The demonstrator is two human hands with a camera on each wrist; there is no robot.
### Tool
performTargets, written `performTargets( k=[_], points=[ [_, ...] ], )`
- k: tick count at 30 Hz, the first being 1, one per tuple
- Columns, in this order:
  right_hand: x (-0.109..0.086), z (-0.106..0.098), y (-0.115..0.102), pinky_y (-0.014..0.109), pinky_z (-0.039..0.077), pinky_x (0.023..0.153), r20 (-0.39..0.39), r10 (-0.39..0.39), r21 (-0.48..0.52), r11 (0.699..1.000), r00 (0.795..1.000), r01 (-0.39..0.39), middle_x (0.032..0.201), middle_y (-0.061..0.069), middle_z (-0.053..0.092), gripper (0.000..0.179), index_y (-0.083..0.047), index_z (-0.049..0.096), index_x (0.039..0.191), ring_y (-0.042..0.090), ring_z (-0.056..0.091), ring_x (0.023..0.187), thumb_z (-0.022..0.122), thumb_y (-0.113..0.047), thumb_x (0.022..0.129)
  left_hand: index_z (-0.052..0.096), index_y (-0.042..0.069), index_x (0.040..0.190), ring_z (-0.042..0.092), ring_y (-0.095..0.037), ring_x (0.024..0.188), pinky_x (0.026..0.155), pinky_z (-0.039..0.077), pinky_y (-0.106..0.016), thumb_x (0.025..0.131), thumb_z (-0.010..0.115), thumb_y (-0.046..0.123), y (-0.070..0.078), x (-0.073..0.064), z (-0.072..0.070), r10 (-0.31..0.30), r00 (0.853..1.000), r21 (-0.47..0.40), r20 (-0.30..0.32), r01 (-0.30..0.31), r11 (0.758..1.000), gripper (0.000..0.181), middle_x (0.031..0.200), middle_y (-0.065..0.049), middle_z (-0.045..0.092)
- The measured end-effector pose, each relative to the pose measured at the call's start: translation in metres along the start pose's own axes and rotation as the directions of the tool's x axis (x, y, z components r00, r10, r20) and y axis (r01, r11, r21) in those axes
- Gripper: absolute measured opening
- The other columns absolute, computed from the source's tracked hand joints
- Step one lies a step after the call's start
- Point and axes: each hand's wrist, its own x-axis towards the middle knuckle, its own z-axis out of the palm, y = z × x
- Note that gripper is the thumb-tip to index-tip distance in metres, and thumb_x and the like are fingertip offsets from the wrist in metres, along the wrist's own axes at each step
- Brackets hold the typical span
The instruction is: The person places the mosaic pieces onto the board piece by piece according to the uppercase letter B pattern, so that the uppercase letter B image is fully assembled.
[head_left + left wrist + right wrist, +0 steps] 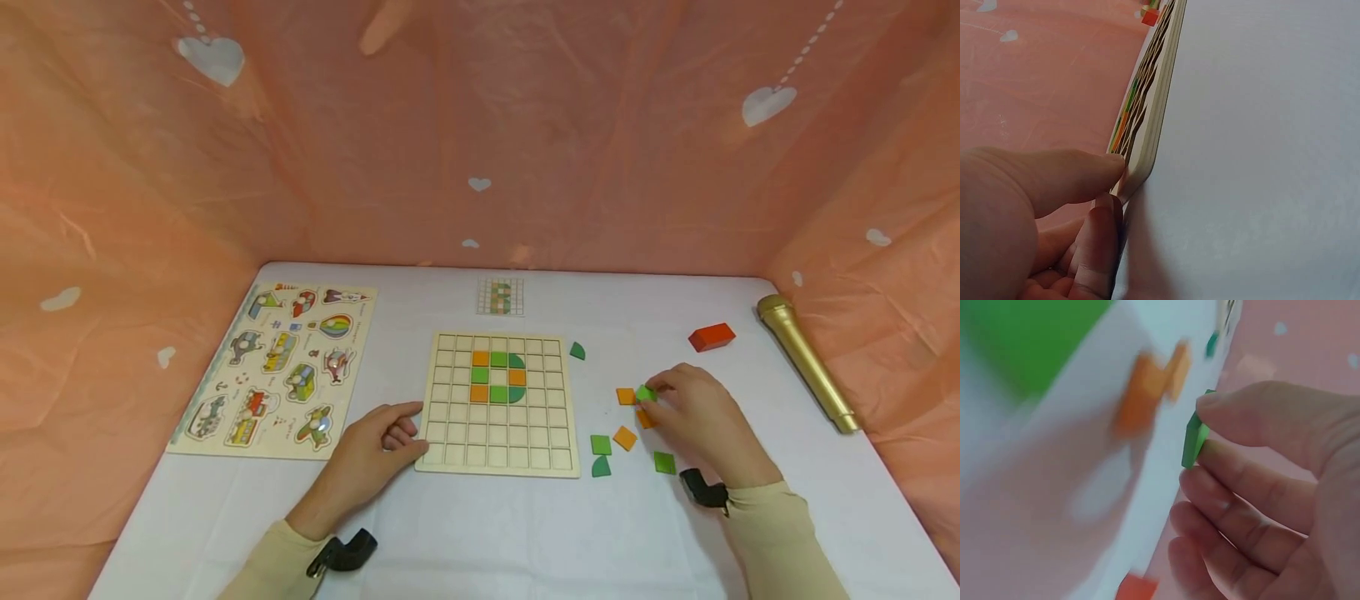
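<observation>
My left hand (367, 450) rests at the left edge of a wooden grid board (457, 433), index fingertip and thumb touching that edge. In the left wrist view the thumb lies at the board's corner. Orange and green squares and dark green quarter-circles form a ring in the board's upper middle, around a bare cell. My right hand (697, 421) pinches a green square tile (1196, 436) between thumb and fingers, above the loose tiles. Beside it lie several orange tiles (625, 437), green squares (664, 462) and a dark green quarter-circle (602, 467).
Behind the board lies a small pattern card (500, 297). A picture puzzle board (277, 375) lies at the left. Toward the right are a red block (712, 337) and a gold microphone (806, 362). Another quarter-circle (577, 351) sits near the board's upper right corner.
</observation>
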Motion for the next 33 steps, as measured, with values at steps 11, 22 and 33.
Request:
performTargets(
  k=[11,22,33],
  points=[
    [0.037,0.031,-0.086,0.049,0.060,0.100,0.019,-0.171,-0.002,0.985,0.985,0.171,0.113,0.006,0.072,0.023,-0.006,0.080,0.111,0.026,0.064,0.112,0.079,-0.023,0.095,0.068,0.011,0.145,0.064,-0.008,0.087,0.079,0.057,-0.019,0.093,0.086,0.016,0.000,0.001,0.001,-0.016,1.000,0.003,0.000,0.016,1.000,0.055,0.103,0.000,0.067],
    [0.046,0.069,-0.148,0.037,0.062,0.090,0.036,-0.413,-0.018,0.910,0.910,0.414,0.105,0.001,0.070,0.021,-0.010,0.081,0.107,0.019,0.064,0.105,0.086,-0.024,0.092,0.068,0.010,0.144,0.064,-0.006,0.087,0.079,0.057,-0.019,0.093,0.086,0.017,-0.001,0.001,-0.001,0.002,1.000,0.000,-0.007,-0.002,1.000,0.055,0.103,0.001,0.068],
    [0.041,0.086,-0.162,0.033,0.060,0.084,0.034,-0.484,-0.039,0.873,0.874,0.485,0.100,-0.002,0.069,0.015,-0.012,0.083,0.105,0.016,0.063,0.098,0.084,-0.020,0.091,0.068,0.010,0.144,0.064,-0.006,0.087,0.079,0.057,-0.019,0.093,0.086,0.017,0.000,0.001,-0.001,-0.012,1.000,0.008,-0.005,0.012,1.000,0.054,0.103,0.001,0.067]
  ],
)
